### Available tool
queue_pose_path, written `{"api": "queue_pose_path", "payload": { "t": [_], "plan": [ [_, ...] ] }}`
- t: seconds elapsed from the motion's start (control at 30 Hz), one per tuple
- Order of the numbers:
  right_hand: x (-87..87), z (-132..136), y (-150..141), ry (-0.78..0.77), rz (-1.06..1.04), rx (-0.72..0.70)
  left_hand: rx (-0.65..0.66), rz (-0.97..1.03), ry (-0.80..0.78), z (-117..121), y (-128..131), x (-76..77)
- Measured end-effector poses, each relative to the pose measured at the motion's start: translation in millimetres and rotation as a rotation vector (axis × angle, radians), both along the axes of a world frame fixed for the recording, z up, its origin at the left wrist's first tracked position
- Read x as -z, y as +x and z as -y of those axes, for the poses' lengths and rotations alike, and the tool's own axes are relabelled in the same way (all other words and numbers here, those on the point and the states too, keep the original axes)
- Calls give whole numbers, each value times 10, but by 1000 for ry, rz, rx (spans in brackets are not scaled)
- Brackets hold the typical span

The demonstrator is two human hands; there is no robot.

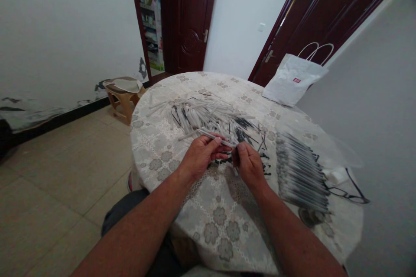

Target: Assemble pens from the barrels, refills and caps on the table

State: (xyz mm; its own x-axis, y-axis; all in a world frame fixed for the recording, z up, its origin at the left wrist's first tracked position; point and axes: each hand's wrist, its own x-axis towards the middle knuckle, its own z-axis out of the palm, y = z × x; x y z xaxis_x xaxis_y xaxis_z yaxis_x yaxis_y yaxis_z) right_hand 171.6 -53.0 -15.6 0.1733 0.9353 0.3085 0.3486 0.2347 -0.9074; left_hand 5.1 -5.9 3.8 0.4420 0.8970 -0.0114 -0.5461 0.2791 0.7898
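My left hand (203, 153) holds a slim, whitish pen barrel (209, 133) between thumb and fingers, its far end pointing up and left. At the barrel's near end, the fingers of my right hand (249, 162) are pinched closed; any small part inside them is hidden. Just beyond both hands spreads a loose heap of clear and white pen barrels (203, 114). Thin black sticks (245, 123) are mixed into its right side. Small black pieces (266, 166) lie around my right hand. Farther right, a stack of similar pens (302, 177) lies side by side.
A round table with a floral lace cloth (224, 233) bears everything. Eyeglasses (351, 194) and a small round object (310, 216) lie at the right. A white paper bag (292, 80) stands at the back right edge. Left of the table is a stool (121, 99).
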Motion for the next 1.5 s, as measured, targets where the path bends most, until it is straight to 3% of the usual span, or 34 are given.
{"api": "queue_pose_path", "payload": {
  "t": [0.23, 0.43, 0.6, 0.7, 0.83, 0.93, 1.03, 1.37, 1.5],
  "plan": [
    [-25, 19, 14, 17, 13, 10, -15, -23, 14, -12, -24, -19],
    [-40, 21, -13, -22, 10, -77, 14, -33, 39, -50, -62, -19],
    [-84, 50, -19, 43, 92, -51, 29, -158, 100, -66, -120, -51],
    [-145, 56, 26, 101, 114, 71, 4, -343, 291, -60, -138, -35],
    [-202, -4, 138, 200, -49, 252, -46, -714, 846, 3, -60, 103],
    [-202, -63, 206, 238, -146, 291, 71, -968, 1216, 91, 74, 257],
    [-186, -90, 226, 235, -148, 300, 140, -1155, 1425, 166, 195, 352],
    [-172, -69, 180, 243, -157, 281, 135, -1300, 1623, 207, 253, 300],
    [-167, -56, 174, 259, -192, 278, 110, -1232, 1508, 181, 230, 325]
  ]
}}
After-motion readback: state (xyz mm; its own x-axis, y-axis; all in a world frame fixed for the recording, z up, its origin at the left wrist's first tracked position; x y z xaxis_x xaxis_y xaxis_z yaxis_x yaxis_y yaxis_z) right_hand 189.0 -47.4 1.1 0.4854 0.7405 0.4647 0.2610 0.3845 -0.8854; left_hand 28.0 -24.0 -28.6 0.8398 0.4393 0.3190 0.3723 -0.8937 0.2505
